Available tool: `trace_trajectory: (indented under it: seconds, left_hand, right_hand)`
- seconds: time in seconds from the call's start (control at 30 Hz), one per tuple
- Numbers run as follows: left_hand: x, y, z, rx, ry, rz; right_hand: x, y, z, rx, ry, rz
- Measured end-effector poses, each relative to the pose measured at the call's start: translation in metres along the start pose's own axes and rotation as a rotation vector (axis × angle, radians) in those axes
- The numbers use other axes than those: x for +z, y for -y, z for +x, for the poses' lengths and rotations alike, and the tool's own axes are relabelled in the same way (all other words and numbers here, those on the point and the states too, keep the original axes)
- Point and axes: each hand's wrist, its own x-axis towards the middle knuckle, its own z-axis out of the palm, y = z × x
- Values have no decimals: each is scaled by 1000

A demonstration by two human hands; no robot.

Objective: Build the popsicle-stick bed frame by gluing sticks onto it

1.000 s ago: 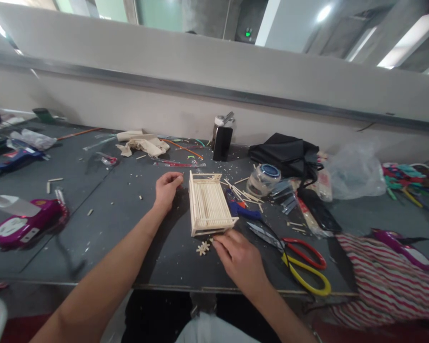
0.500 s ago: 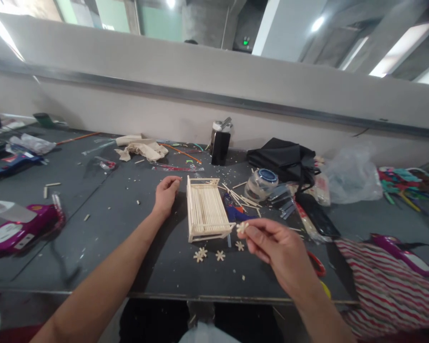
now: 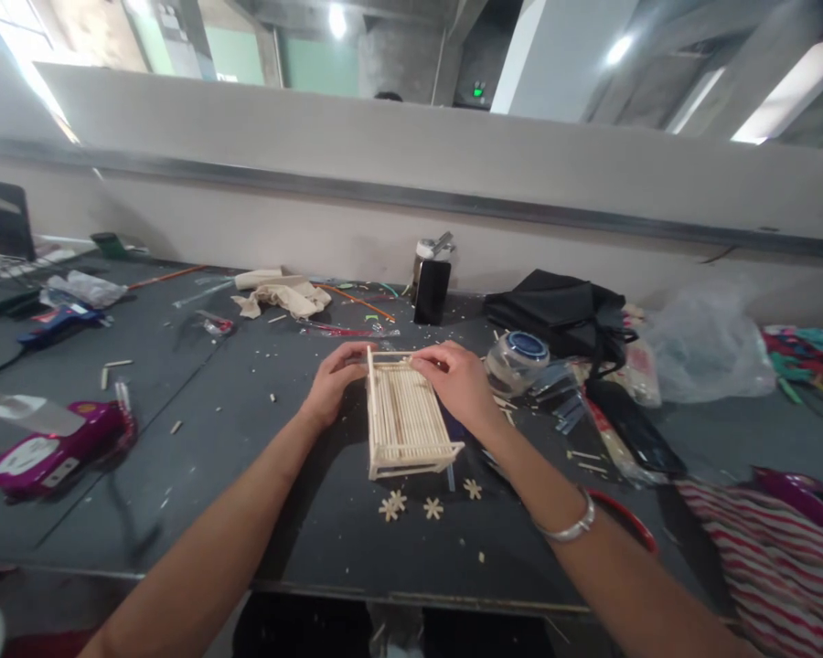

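A small bed-shaped frame of pale wooden sticks (image 3: pixel 408 411) stands on the dark table. My left hand (image 3: pixel 337 382) is at its far left corner, thumb and fingers curled around the corner post. My right hand (image 3: pixel 458 384) is over the far right end, its thumb and index finger pinched on a small wooden piece near the far rail; the fingers mostly hide that piece. Several star-shaped stick pieces (image 3: pixel 432 508) lie on the table in front of the frame.
A phone (image 3: pixel 432 292) leans against a container behind the frame. To the right are a lidded jar (image 3: pixel 518 361), a black bag (image 3: pixel 555 306), another phone (image 3: pixel 635 428) and red-handled scissors (image 3: pixel 631 516). A purple device (image 3: pixel 61 448) lies left.
My right hand has moved forward from the near right corner to the far end of the frame, carrying the star-shaped piece. My left hand has come in to touch the frame.
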Motion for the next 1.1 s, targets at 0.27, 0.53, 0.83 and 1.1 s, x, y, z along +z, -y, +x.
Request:
trace_trajectory:
  seconds: [0.27,0.53,0.83,1.1]
  left_hand:
    - [8,-11,7,-164,204,-33]
    - [11,-8,12,-126,251,79]
    - [16,-6,12,-38,110,175]
    - [16,-6,9,-3,40,187]
  right_hand:
    - [11,-3,9,-29,8,-87]
    - [20,-4,12,-45,49,-89]
    - [13,0,8,-82,-37,-155]
    - [-4,-10,9,-3,-191,23]
